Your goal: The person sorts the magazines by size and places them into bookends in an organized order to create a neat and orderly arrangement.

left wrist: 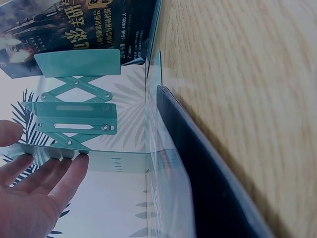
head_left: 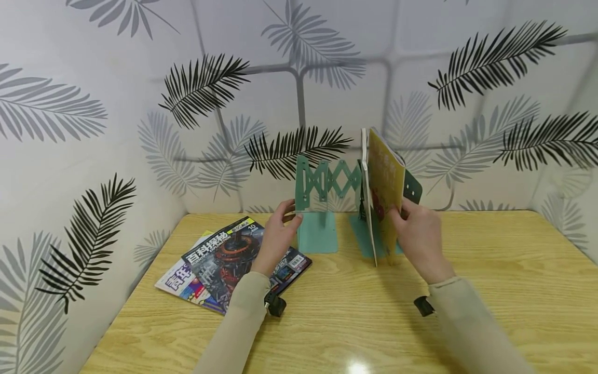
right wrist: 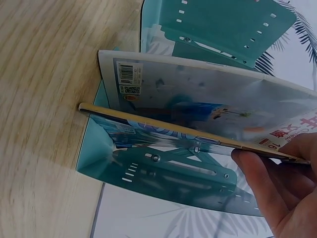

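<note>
Near the back edge of the counter: a teal folding book rack (head_left: 317, 234) stands on the wood (head_left: 345, 322), with the yellow book (head_left: 386, 182) upright at its right end, slightly tilted, its near lower corner reaching past the rack's base.
Yellow book: thin, likely light, fairly stiff along the spine but apt to bend at the free cover; the glossy cover may slip under a loose grip.
Best hold: a pinch across both covers, partway up the near edge, should keep it upright without creasing the corners.
Right hand (head_left: 422, 234): fingers clamped on the yellow book, on both its faces.
Left hand (head_left: 275, 236): fingers nearly straight, touching the outer face of the rack's left end plate (left wrist: 116, 161); whether the thumb bears on it, I cannot tell.
Pale magazine (right wrist: 198, 94): stands just left of the yellow book, seemingly soft and easily bowed.
Teal rack: thin plates, probably light sheet metal, joined by a lattice that should slide sideways; best steadied by its end plates.
Loose magazines: a dark one (head_left: 224, 259) overlaps a lighter one (head_left: 175, 280) toward the counter's left edge, both lying flat.
Counter: smooth, wood-grained, with glare at the near edge.
Room: leaf-patterned covering (head_left: 336, 31) rises behind the back edge and at the left.
</note>
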Tool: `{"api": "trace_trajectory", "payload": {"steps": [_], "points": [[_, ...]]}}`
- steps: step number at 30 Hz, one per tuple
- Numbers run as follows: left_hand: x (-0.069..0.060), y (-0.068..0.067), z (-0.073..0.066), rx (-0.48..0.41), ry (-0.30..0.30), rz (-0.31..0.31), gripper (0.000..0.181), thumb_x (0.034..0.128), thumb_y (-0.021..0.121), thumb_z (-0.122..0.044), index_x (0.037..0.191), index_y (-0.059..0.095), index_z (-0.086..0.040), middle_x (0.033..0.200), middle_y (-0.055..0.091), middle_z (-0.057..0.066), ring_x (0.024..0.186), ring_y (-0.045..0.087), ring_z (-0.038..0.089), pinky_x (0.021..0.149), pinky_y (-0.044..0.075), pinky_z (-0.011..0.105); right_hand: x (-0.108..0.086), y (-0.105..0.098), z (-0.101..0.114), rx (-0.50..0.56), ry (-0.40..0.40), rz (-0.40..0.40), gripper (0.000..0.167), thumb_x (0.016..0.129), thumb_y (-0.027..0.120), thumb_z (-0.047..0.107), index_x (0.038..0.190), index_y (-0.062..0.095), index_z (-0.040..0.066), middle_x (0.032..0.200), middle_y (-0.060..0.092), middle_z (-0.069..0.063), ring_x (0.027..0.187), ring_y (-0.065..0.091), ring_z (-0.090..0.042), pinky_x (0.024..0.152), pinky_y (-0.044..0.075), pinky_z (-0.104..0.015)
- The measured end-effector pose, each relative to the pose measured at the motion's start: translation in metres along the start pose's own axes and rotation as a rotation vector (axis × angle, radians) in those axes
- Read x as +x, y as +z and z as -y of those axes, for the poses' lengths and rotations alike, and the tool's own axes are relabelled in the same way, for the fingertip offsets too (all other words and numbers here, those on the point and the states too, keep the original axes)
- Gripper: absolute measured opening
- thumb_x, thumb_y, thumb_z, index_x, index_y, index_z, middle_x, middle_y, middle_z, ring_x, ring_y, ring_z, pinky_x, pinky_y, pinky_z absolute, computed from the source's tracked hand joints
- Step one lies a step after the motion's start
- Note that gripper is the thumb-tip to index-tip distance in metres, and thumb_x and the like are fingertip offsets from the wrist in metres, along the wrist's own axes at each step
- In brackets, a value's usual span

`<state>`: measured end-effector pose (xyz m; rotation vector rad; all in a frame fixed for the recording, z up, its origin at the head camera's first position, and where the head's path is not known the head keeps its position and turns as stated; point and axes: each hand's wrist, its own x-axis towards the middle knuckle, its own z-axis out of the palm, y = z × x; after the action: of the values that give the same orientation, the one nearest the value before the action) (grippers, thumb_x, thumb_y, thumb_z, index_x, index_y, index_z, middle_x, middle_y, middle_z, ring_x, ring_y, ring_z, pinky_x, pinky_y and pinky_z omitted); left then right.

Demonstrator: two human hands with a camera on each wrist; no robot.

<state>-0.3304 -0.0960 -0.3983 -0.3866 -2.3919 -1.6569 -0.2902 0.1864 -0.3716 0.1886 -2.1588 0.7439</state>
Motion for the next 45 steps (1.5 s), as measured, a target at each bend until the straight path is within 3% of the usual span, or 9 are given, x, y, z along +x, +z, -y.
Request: {"api": "trace_trajectory", "payload": {"steps": [7, 29, 35, 45], "points": [[0.000, 0.000, 0.001, -0.001, 0.004, 0.000, 0.043, 0.1017, 0.055, -0.025, 0.144, 0.049, -0.019, 0.139, 0.053, 0.006, 0.123, 0.053, 0.027, 0.095, 0.050, 0.045, -0.001, 0.003, 0.004, -0.007, -0.012, -0.001, 0.009, 0.088, 0.064, 0.008, 0.087, 0.073, 0.007, 0.050, 0.051, -0.003, 0.047, 0.045, -0.025, 0.044, 0.032, -0.037], [0.000, 0.001, -0.001, -0.004, 0.002, -0.006, 0.043, 0.1017, 0.055, -0.024, 0.144, 0.048, -0.017, 0.139, 0.053, 0.007, 0.123, 0.053, 0.028, 0.096, 0.049, 0.044, -0.007, 0.010, 0.010, 0.022, -0.054, 0.039, 0.013, 0.093, 0.067, 0.013, 0.098, 0.076, 0.005, 0.055, 0.060, -0.004, 0.043, 0.045, -0.015, 0.042, 0.032, -0.031], [-0.001, 0.001, -0.001, -0.008, -0.005, -0.006, 0.043, 0.1018, 0.055, -0.025, 0.144, 0.048, -0.017, 0.139, 0.053, 0.007, 0.123, 0.053, 0.027, 0.096, 0.049, 0.044, -0.009, 0.010, 0.010, 0.037, -0.066, 0.063, 0.014, 0.094, 0.067, 0.014, 0.099, 0.076, 0.005, 0.060, 0.065, -0.006, 0.046, 0.053, -0.016, 0.043, 0.036, -0.031], [-0.001, 0.002, -0.001, -0.007, -0.003, -0.005, 0.043, 0.1018, 0.055, -0.022, 0.144, 0.048, -0.017, 0.140, 0.052, 0.008, 0.123, 0.053, 0.029, 0.097, 0.049, 0.045, -0.008, 0.008, 0.009, 0.084, 0.000, 0.128, 0.024, 0.095, 0.067, 0.022, 0.110, 0.076, 0.005, 0.067, 0.069, -0.008, 0.050, 0.057, -0.019, 0.048, 0.043, -0.035]]}}
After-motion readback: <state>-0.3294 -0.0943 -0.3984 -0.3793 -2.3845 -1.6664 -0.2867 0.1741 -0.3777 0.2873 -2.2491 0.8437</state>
